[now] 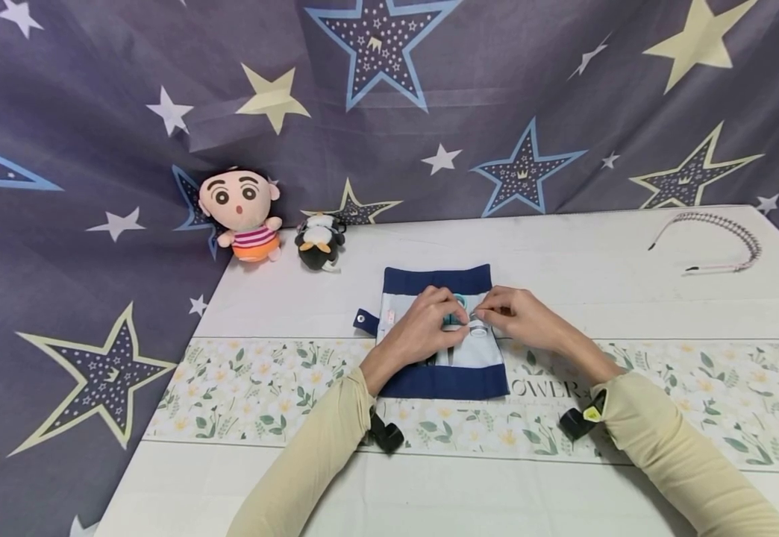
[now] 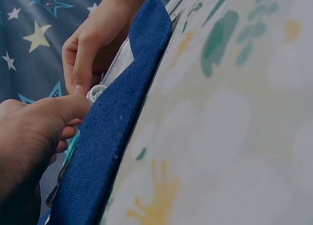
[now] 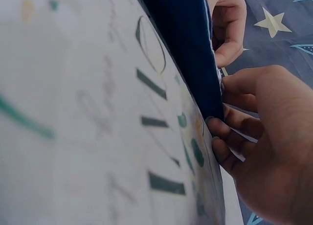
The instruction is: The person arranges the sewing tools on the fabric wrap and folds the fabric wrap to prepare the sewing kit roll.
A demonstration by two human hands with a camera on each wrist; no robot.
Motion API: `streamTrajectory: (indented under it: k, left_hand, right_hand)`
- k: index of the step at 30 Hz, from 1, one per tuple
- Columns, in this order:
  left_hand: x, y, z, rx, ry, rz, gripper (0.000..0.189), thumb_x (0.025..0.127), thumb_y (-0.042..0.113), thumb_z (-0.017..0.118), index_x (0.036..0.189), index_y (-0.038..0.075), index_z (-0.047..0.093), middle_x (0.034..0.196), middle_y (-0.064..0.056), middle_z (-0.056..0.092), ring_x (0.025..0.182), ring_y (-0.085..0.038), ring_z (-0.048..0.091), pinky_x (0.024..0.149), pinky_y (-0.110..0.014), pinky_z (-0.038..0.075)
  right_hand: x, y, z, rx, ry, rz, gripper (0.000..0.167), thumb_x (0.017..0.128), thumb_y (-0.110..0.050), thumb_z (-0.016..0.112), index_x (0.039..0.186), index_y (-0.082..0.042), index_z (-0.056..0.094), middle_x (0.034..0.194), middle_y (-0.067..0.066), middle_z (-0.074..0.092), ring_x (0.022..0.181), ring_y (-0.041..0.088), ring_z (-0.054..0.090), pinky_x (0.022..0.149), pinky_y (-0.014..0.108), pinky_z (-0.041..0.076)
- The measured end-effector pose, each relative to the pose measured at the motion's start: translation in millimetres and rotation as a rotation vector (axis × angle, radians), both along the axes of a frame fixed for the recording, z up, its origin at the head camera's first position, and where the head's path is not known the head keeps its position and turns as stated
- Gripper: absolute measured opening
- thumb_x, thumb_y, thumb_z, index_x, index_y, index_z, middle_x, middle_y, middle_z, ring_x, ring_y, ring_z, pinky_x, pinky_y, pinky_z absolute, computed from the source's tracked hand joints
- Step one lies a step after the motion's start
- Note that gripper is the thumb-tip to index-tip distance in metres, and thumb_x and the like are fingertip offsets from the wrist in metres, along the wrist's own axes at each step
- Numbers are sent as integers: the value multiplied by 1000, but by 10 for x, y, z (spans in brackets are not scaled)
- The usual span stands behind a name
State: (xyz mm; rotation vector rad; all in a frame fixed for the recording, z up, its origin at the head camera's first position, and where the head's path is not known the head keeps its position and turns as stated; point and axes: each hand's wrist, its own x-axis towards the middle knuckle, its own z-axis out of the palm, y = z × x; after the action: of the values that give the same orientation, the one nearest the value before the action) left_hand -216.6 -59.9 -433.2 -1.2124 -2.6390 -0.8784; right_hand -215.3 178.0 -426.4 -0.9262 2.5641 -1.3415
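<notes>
A navy and pale fabric organizer (image 1: 438, 384) lies unfolded on the table. Teal-handled scissors (image 1: 460, 300) and dark slim tools sit inside it, partly covered by my left hand (image 1: 423, 324). At its right side is a small white ring-shaped coil (image 1: 479, 329), also seen as a white coil (image 2: 97, 93) past the navy edge. My left thumb and curled index finger come to the coil's left edge. My right hand (image 1: 520, 317) pinches at the coil's upper edge from the other side. In the right wrist view, other fingers of my right hand (image 3: 274, 122) rest along the organizer's edge.
A snap strap (image 1: 365, 321) sticks out left of the organizer. Behind stand a plush doll (image 1: 245, 216) and a penguin plush (image 1: 319, 242). A beaded headband (image 1: 745, 233) lies far right. A star-patterned curtain (image 1: 389, 149) hangs behind the table.
</notes>
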Motion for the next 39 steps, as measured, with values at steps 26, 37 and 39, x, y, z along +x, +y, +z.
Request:
streamTrajectory:
  k: [26, 37, 39]
  left_hand:
    - [874, -686, 189, 95, -158, 272, 4, 94, 18, 76, 93, 15, 76, 93, 9, 67, 97, -15, 59, 94, -42, 49]
    - [1199, -940, 79, 212, -170, 501, 10, 88, 11, 82, 88, 18, 75, 87, 13, 66, 88, -15, 58, 79, -37, 47]
    - [1241, -982, 66, 221, -174, 546, 11, 87, 11, 83, 91, 17, 75, 88, 10, 68, 91, -16, 60, 82, -39, 48]
  right_hand:
    - [-266, 20, 29, -67, 112, -293, 18, 103, -4, 61, 114, 4, 73, 104, 15, 62, 83, 24, 55, 70, 24, 43]
    - [-420, -1, -18, -44, 58, -347, 29, 105, -12, 60, 127, 6, 64, 100, 17, 67, 86, 28, 62, 72, 28, 45]
    - [-441, -4, -24, -40, 52, -349, 29, 106, -13, 60, 127, 5, 65, 99, 17, 68, 85, 28, 62, 70, 27, 45]
